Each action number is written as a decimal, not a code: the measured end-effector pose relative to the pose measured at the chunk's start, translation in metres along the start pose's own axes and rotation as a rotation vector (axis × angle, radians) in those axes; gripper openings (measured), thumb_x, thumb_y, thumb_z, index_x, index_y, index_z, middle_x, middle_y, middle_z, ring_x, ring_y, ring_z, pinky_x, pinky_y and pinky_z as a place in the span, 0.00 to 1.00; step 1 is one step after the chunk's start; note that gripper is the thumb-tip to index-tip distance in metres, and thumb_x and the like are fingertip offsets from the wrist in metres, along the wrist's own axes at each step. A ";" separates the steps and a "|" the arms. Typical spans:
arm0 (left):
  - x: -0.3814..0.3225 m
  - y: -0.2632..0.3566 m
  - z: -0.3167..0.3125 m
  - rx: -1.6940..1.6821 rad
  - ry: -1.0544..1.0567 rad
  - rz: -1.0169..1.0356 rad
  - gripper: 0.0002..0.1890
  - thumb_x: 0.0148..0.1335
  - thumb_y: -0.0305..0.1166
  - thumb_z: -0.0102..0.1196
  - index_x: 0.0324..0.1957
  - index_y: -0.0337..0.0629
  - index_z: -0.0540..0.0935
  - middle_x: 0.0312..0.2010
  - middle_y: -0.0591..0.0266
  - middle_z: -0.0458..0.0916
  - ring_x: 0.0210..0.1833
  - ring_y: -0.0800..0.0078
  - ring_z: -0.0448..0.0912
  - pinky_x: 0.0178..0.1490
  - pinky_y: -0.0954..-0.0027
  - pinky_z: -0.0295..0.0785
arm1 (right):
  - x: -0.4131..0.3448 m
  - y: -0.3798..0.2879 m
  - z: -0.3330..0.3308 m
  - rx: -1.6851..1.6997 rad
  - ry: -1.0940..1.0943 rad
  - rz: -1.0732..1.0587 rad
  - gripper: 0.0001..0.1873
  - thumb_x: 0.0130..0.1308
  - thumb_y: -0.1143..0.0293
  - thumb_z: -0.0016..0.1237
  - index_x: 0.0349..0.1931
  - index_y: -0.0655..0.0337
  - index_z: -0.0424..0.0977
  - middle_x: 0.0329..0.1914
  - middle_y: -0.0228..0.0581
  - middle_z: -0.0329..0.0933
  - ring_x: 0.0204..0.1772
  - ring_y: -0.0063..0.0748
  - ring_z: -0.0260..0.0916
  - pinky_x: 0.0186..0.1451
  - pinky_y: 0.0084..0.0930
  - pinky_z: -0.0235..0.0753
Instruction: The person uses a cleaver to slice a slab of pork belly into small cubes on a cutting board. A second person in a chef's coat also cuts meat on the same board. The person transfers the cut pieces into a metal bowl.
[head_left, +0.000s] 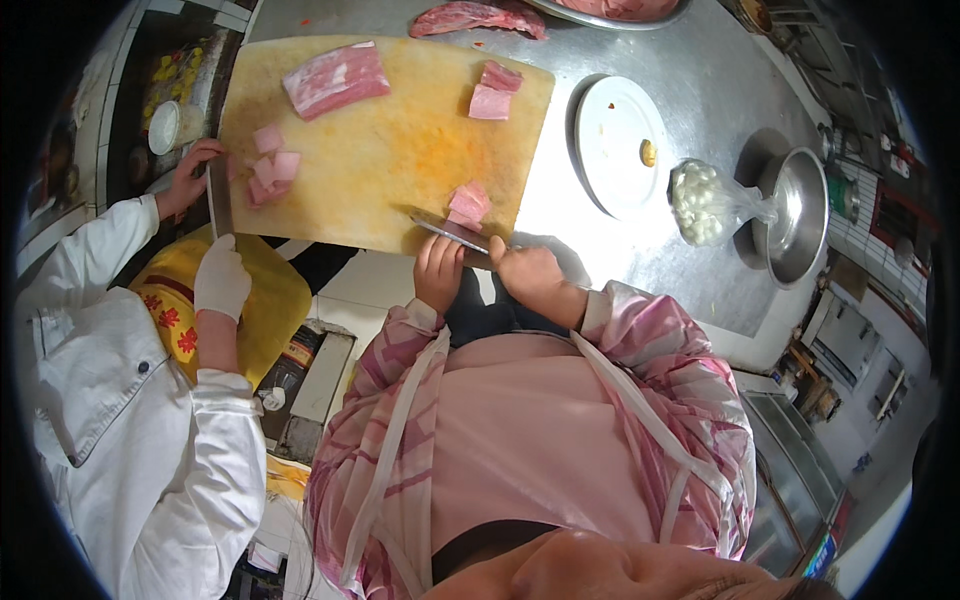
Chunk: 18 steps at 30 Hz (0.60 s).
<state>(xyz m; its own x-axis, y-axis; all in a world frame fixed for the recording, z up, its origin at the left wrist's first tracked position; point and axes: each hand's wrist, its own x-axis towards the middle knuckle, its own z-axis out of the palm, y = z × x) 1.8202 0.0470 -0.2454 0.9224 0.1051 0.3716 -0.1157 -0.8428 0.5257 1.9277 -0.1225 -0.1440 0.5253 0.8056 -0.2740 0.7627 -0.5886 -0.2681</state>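
Observation:
My right hand (527, 270) is closed around the handle of a kitchen knife (452, 229) near the front edge of a worn yellowish cutting board (375, 172). Close behind the blade, my left hand (439, 268) has its fingertips at the board's edge; whether it holds any meat is hidden by the knife. Slices of pink raw meat (469, 202) lie just beyond the blade. Two more meat pieces (491, 101) rest at the board's far right, a large meat block (337, 79) at its far left, and a group of small cut pieces (274, 176) at the left.
At the left a co-worker's gloved hand (223, 279) holds another knife (219, 195); their bare hand (187, 176) is beside it. Rightward on the metal table (697, 82) are a white plate (619, 157), a plastic bag of white pieces (701, 202) and a steel bowl (802, 225). A meat strip (476, 19) lies behind.

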 end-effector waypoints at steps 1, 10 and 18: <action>0.000 0.000 0.000 -0.003 -0.001 0.002 0.12 0.65 0.27 0.59 0.49 0.36 0.77 0.48 0.52 0.79 0.53 0.51 0.77 0.60 0.50 0.72 | -0.001 0.001 0.004 0.013 -0.015 0.015 0.06 0.60 0.73 0.48 0.35 0.60 0.67 0.19 0.36 0.77 0.22 0.35 0.80 0.20 0.29 0.75; 0.008 0.003 -0.008 -0.030 -0.021 -0.037 0.10 0.65 0.28 0.59 0.47 0.39 0.79 0.47 0.55 0.80 0.52 0.53 0.77 0.61 0.53 0.71 | -0.037 0.026 0.005 -0.041 -0.005 0.035 0.13 0.62 0.72 0.45 0.46 0.65 0.68 0.16 0.36 0.76 0.19 0.41 0.77 0.20 0.34 0.73; -0.007 0.000 -0.005 0.007 -0.074 -0.067 0.09 0.64 0.28 0.58 0.44 0.36 0.80 0.45 0.51 0.80 0.53 0.48 0.77 0.60 0.53 0.72 | -0.049 0.000 -0.037 0.009 -0.068 0.054 0.09 0.61 0.74 0.44 0.42 0.62 0.68 0.23 0.40 0.78 0.24 0.39 0.80 0.22 0.35 0.76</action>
<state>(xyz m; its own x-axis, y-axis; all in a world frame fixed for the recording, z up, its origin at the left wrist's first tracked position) 1.8115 0.0495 -0.2441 0.9528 0.1225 0.2779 -0.0503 -0.8388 0.5421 1.9162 -0.1597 -0.0968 0.5383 0.7666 -0.3502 0.7306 -0.6316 -0.2595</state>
